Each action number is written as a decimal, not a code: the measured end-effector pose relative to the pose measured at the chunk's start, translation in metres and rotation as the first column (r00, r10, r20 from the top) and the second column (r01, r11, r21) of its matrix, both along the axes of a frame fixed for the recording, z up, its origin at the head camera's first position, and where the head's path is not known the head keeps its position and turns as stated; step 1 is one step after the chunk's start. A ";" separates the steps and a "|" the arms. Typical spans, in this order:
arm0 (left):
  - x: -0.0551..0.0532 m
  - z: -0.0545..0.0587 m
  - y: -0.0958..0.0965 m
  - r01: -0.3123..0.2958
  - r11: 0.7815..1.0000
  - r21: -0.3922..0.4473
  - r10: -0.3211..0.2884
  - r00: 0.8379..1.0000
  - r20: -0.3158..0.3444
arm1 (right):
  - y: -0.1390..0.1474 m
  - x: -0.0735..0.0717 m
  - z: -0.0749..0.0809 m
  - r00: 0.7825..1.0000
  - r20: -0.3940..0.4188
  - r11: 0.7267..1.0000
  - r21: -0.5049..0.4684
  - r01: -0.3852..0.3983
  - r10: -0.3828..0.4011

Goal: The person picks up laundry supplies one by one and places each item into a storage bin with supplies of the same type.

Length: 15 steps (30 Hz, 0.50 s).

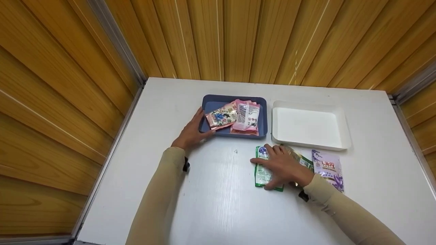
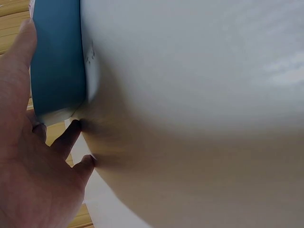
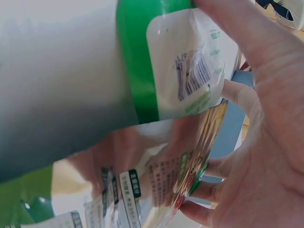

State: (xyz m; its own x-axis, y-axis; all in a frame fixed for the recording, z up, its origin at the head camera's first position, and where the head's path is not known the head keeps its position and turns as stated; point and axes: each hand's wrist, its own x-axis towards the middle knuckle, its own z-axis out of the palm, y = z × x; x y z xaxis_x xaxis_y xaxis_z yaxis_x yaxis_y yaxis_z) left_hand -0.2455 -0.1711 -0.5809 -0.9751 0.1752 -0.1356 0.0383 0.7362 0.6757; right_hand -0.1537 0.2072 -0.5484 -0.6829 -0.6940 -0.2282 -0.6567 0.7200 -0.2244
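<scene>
My left hand (image 1: 192,134) is at the front left corner of a blue tray (image 1: 235,135); its thumb lies along the front wall and its fingers along the left side. Pink-edged packets (image 1: 223,115) lie in that tray. My right hand (image 1: 284,166) is spread over a green-edged packet (image 1: 261,173), thumb at the near edge, fingers toward the far edge. In the right wrist view this packet's barcode side (image 3: 190,71) shows, with fingertips right at the edges. A shiny gold and green packet (image 1: 303,161) lies partly under the right hand.
A white tray (image 1: 306,127) stands right of the blue one, behind the right hand. A purple Liby packet (image 1: 328,166) lies on the white table (image 1: 218,204), partly covered by the right sleeve. Wooden panel walls (image 1: 235,41) rise behind and at both sides.
</scene>
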 end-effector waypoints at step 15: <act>0.000 0.002 0.000 0.027 1.000 0.007 -0.026 0.999 -0.026 | -0.002 0.003 0.001 0.999 -0.044 1.000 -0.024 -0.019 0.018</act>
State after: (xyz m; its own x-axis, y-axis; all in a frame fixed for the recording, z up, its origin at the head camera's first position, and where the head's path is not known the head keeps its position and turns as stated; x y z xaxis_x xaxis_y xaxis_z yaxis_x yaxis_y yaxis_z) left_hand -0.2453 -0.1709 -0.5789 -0.9733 0.2019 -0.1092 0.0751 0.7296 0.6797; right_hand -0.1506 0.2056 -0.5477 -0.6791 -0.7112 -0.1817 -0.6790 0.7027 -0.2125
